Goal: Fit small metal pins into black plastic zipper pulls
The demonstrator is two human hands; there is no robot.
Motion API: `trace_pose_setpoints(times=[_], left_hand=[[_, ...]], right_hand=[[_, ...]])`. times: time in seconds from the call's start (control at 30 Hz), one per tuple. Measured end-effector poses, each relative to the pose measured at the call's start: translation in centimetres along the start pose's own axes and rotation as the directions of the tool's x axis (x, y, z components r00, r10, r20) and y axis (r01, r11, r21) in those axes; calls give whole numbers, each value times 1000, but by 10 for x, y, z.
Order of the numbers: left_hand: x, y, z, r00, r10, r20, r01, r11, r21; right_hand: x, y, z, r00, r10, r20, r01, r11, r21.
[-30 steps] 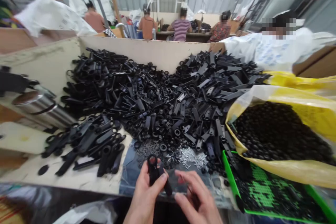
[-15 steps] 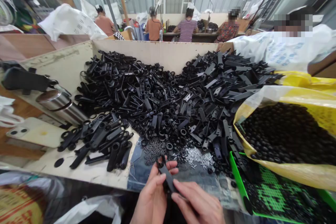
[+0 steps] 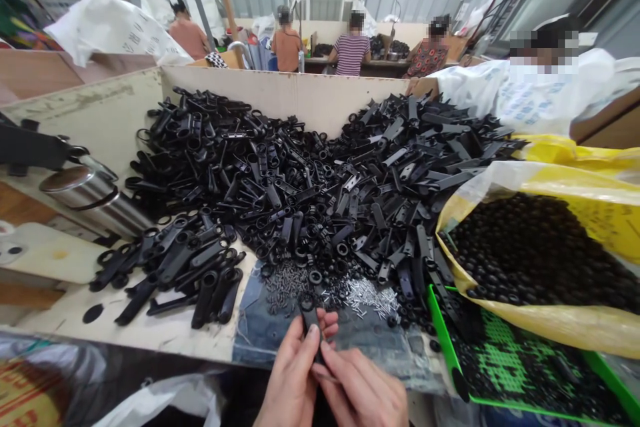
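Note:
Over the front edge of the bench, my left hand [image 3: 295, 363] grips a black plastic handle part [image 3: 309, 315], its ringed end pointing away from me. The fingers and thumb of my right hand [image 3: 357, 380] pinch the near end of the same part, which is mostly hidden. Just beyond lie small dark screws [image 3: 287, 287] and shiny silver pins [image 3: 373, 297] on a blue denim cloth [image 3: 265, 330]. Left of the cloth, several similar black handles [image 3: 205, 297] lie in a loose group.
Large heaps of black plastic parts [image 3: 225, 147] fill the bench behind. A yellow-white sack [image 3: 480, 183] of small black rings and a green tray [image 3: 445, 337] stand right. At left are a steel flask [image 3: 107, 203] and a phone [image 3: 50, 253]. Co-workers [image 3: 353, 53] sit beyond the partition.
The handle part has turned to point more directly away from me, and my right hand has drawn closer to my left. The view has shifted slightly.

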State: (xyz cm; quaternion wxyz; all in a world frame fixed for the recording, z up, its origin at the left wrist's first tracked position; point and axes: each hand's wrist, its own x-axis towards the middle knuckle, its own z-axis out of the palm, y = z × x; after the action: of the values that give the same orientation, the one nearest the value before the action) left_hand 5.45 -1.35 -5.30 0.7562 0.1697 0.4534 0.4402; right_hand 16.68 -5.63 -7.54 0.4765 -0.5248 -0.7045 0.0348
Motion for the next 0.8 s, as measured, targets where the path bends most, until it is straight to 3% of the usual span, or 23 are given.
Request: trace_pose_setpoints(times=[0.23, 0.3, 0.37, 0.43, 0.47, 0.53, 0.6, 0.7, 0.8], left_hand=[[-2, 1, -1, 995, 83, -62, -71, 981, 183], [-1, 2, -6, 995, 84, -57, -67, 965, 252], [-2, 5, -11, 998, 64, -6, -58, 940, 335], [-5, 7, -13, 997, 21, 74, -51, 903, 426], [-7, 9, -14, 993, -8, 115, -47, 883, 467], [-13, 12, -14, 984, -53, 167, -43, 852, 522], [-19, 15, -15, 984, -40, 176, -66, 827, 558], [-30, 21, -20, 990, 57, 132, -129, 763, 633], [-38, 27, -32, 980, 32, 198, -162, 710, 685]], right_hand=[[-4, 0, 3, 999, 29, 36, -30, 999, 28], [3, 2, -6, 990, 116, 83, -126, 984, 127], [17, 6, -18, 930, 319, 182, -353, 914, 200], [33, 9, -29, 804, 532, 266, -589, 776, 228], [41, 11, -33, 744, 581, 330, -663, 704, 256], [52, 12, -35, 671, 579, 464, -738, 582, 341], [55, 12, -33, 641, 507, 576, -763, 503, 407], [46, 9, -27, 637, 429, 640, -765, 452, 459], [36, 9, -18, 672, 386, 632, -726, 510, 461]])
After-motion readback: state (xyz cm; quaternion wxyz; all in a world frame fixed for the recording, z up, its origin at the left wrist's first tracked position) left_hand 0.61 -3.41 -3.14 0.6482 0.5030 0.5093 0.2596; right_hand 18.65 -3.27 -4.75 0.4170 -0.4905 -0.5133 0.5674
